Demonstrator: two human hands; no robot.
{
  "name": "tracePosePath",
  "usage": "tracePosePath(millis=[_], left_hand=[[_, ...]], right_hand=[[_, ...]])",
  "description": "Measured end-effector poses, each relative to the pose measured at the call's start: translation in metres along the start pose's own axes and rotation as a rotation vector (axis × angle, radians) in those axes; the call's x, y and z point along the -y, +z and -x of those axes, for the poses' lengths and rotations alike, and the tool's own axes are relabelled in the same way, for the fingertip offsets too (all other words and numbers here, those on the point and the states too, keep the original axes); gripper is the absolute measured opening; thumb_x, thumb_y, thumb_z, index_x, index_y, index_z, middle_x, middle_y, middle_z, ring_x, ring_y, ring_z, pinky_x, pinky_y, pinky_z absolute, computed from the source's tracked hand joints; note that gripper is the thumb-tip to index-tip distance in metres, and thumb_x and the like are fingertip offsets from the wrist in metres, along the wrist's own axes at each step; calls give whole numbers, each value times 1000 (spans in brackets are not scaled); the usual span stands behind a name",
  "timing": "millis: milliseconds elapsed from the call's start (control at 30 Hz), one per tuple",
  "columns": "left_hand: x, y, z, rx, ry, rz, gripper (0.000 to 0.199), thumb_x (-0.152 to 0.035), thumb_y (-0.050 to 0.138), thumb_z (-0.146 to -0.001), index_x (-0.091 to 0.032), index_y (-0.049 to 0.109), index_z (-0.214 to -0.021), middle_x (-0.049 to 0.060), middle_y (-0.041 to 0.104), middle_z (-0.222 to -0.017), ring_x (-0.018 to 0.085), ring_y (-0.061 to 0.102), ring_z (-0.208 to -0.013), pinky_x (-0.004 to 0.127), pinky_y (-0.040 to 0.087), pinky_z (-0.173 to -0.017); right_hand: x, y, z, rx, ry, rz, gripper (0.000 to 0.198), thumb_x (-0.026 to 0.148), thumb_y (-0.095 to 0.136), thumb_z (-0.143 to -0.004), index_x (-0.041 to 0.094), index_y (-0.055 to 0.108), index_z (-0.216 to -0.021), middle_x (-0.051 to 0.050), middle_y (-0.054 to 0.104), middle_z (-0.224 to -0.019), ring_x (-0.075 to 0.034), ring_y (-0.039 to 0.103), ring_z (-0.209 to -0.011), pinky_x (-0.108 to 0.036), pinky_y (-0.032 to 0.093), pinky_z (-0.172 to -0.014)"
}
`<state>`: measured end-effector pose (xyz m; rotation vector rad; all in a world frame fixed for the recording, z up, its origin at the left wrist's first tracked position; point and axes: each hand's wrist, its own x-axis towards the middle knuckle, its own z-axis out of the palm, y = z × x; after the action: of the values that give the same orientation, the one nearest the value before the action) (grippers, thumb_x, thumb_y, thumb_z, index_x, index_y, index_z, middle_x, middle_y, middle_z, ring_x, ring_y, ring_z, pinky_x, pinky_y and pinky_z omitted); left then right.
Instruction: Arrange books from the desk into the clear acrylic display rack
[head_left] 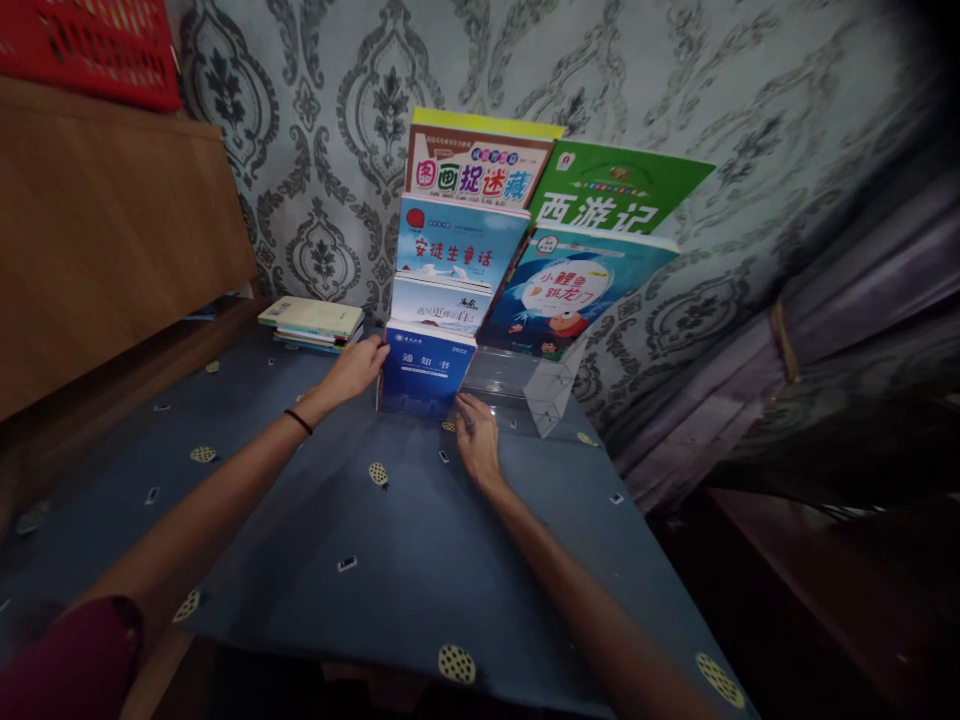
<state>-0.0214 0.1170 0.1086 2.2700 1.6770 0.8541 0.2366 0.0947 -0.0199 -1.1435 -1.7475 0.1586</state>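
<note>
A dark blue booklet (426, 375) stands upright in the lowest front tier of a clear tiered book stand (547, 392). My left hand (358, 368) closes on the booklet's left edge with its fingers bent. At the lower right corner my right hand (477, 432) pinches the booklet, thumb and fingers close together. Behind it rise a white-blue book (439, 302), a light blue book (459, 243) and a brown book with a yellow top edge (480, 165). To the right stand a blue fish picture book (574, 290) and a green book (622, 185).
A small stack of books (313, 320) lies to the left, near the patterned wall (307, 150). A wooden cabinet (112, 230) with a red basket (90, 50) on it borders the left side. Grey curtains (735, 390) hang at right, beside the blue-covered table (322, 600).
</note>
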Motion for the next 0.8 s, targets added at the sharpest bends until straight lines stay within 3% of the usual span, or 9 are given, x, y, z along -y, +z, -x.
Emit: tracePosePath(millis=[467,700,800], left_hand=[[1,1,0,-13,-6,30,25,-32,39,-100,-19,58,-91,7,70,-81,22,69,-81,35,53,-79],[5,2,1,0,-19,171,26,-33,38,-100,-21,55,-85,3,68,-75,19,68,-72,31,54,-71],[8,3,2,-6,28,130,16,-30,47,-97,-21,56,-88,3,68,-77,20,68,-76,32,53,-73]], right_hand=[[4,0,6,-7,33,-62,44,24,49,-90,20,65,-131,-12,65,-135,-28,55,-130,-55,42,-112],[8,-3,2,25,51,-97,47,24,48,-89,22,64,-133,-11,66,-134,-28,57,-127,-52,46,-108],[8,-3,1,32,59,-87,47,23,49,-88,21,65,-132,-11,67,-133,-28,58,-126,-53,45,-109]])
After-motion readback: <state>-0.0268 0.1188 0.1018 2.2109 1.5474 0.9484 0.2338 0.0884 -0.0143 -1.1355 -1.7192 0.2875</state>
